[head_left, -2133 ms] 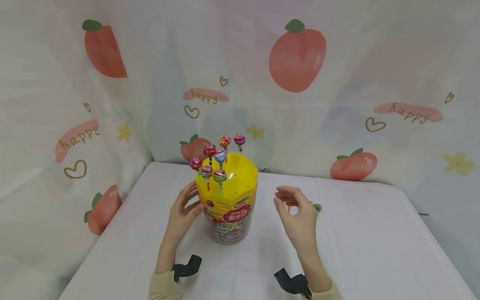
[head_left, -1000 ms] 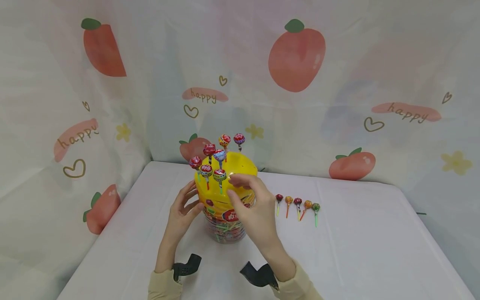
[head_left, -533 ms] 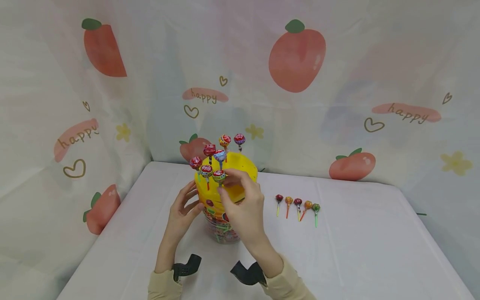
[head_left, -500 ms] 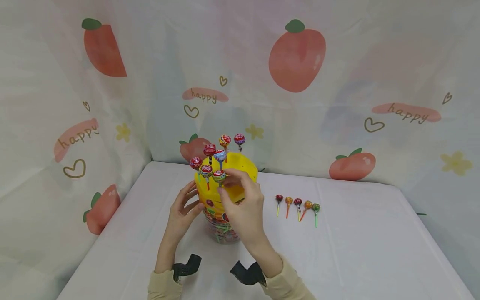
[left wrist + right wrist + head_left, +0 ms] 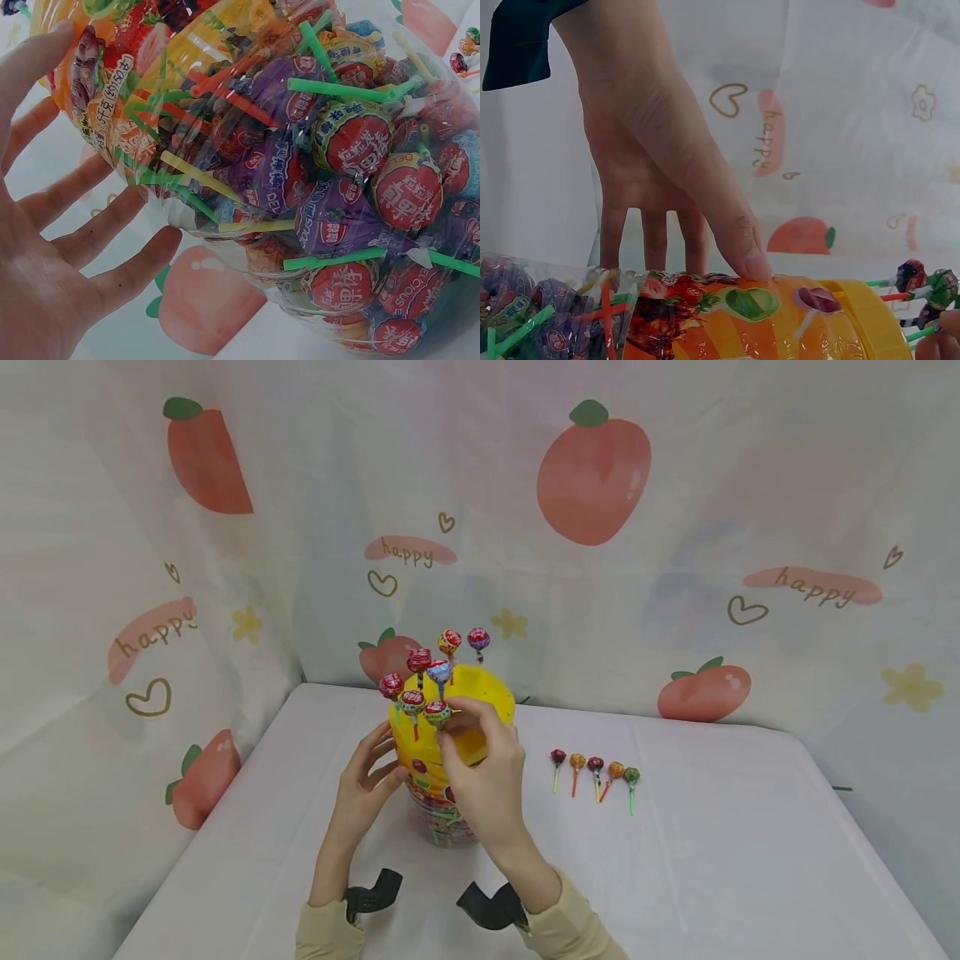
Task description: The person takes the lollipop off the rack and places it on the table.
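In the head view, a clear jar of wrapped lollipops stands upright under a yellow lid. Several lollipops are stuck upright in the lid's left half. My left hand touches the jar's left side, and the left wrist view shows its fingers spread and fairly straight along the plastic. With thumb and index finger, my right hand pinches the front lollipop just below its green-and-red head; its stick is hidden there. Only a little of the right hand enters the right wrist view, beside a green stick.
Right of the jar, several loose lollipops lie in a row on the white tabletop. A fruit-patterned curtain hangs behind and on the left. Each wrist carries a black camera mount.
From above the loose lollipops, my right hand has moved left to the lid and taken hold of the front lollipop, which has shifted slightly. The left hand has stayed on the jar.
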A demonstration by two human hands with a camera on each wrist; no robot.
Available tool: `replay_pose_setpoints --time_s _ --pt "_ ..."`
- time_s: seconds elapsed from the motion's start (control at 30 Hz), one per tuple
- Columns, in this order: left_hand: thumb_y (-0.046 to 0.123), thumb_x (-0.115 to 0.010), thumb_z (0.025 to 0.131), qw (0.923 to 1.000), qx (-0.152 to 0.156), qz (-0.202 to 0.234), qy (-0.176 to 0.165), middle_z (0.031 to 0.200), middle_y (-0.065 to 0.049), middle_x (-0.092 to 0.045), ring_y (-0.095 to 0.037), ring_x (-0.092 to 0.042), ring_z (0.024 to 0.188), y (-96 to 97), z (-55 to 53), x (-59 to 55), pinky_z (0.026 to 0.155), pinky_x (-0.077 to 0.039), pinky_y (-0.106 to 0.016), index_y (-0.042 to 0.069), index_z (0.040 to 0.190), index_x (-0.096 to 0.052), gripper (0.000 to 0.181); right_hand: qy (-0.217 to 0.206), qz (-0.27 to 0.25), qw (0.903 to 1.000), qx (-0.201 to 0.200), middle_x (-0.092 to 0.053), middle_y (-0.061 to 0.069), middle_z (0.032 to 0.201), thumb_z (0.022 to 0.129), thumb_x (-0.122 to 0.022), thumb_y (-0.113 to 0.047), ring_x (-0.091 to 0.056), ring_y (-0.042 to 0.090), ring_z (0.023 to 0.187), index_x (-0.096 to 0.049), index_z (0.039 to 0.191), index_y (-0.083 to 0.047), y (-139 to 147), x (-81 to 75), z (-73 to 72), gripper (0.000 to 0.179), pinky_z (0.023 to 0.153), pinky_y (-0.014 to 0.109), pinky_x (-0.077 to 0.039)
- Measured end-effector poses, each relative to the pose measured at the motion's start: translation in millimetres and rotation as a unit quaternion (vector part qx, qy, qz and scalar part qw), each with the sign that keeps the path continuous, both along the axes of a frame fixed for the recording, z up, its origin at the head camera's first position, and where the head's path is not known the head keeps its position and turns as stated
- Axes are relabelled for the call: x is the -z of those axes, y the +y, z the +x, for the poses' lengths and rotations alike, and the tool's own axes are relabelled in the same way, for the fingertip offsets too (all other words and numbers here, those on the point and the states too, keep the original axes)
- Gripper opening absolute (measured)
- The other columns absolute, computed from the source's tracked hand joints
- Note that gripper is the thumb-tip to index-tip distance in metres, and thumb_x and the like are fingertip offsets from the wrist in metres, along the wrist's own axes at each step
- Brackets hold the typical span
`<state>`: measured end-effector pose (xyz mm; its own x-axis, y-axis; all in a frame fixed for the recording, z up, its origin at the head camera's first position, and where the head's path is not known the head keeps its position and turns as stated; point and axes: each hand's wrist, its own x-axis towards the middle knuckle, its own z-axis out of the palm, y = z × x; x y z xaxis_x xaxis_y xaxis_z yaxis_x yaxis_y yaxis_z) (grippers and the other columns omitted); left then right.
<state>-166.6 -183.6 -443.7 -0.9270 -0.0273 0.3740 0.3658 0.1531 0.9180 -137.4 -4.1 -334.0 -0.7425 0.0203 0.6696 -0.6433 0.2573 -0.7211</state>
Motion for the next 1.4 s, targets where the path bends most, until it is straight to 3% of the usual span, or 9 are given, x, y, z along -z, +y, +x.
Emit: replay_pose_setpoints --time_s 0.17,0.33,0.9,1.23,1.4 --pt "0.002 -0.064 0.089 1.0 0.001 -0.002 0.004 0.141 0.014 -0.045 -0.005 -0.049 0.124 -0.2 -0.1 0.5 0.098 -0.048 -0.021 0.02 0.145 -0.04 0.064 -0.007 -0.003 1.0 -0.004 -0.072 0.009 0.095 0.083 -0.071 -0.002 -0.066 0.02 0.091 -0.06 0.116 -0.007 0.3 -1.9 0.1 0.036 0.092 0.036 -0.047" --pt "0.003 -0.065 0.088 1.0 0.0 -0.003 0.003 0.141 0.014 -0.045 -0.005 -0.049 0.124 -0.1 -0.1 0.1 0.098 -0.048 -0.021 0.02 0.145 -0.04 0.064 -0.011 -0.011 0.9997 -0.017 -0.07 0.009 0.096 0.084 -0.07 -0.002 -0.065 0.019 0.091 -0.059 0.117 -0.007 0.4 -5.2 0.1 0.035 0.086 0.036 -0.058" --pt "0.006 -0.064 0.09 0.9999 -0.001 -0.002 -0.015 0.144 0.008 -0.044 -0.003 -0.048 0.125 -0.6 1.2 -0.6 0.099 -0.047 -0.021 0.021 0.145 -0.04 0.062 -0.017 -0.042 0.9989 -0.011 -0.07 0.009 0.091 0.084 -0.069 0.0 -0.061 0.017 0.086 -0.061 0.115 -0.007 15.7 -13.3 1.8 0.033 0.092 0.041 -0.048" --pt "0.004 -0.064 0.089 1.0 0.0 -0.005 -0.007 0.143 0.011 -0.044 -0.003 -0.048 0.125 -0.8 1.2 -1.0 0.1 -0.047 -0.022 0.021 0.145 -0.04 0.063 0.002 -0.045 0.9988 0.019 -0.069 0.012 0.087 0.081 -0.069 0.005 -0.058 0.017 0.084 -0.062 0.114 -0.004 38.0 -1.3 2.4 0.035 0.096 0.045 -0.038" --pt "0.003 -0.064 0.089 1.0 0.001 -0.005 -0.004 0.143 0.012 -0.043 -0.003 -0.047 0.125 -0.8 0.9 -0.3 0.1 -0.047 -0.022 0.021 0.145 -0.04 0.063 0.007 -0.044 0.998 0.046 -0.07 0.011 0.088 0.082 -0.069 0.005 -0.058 0.012 0.084 -0.063 0.115 -0.005 54.6 11.5 1.6 0.035 0.09 0.035 -0.04"
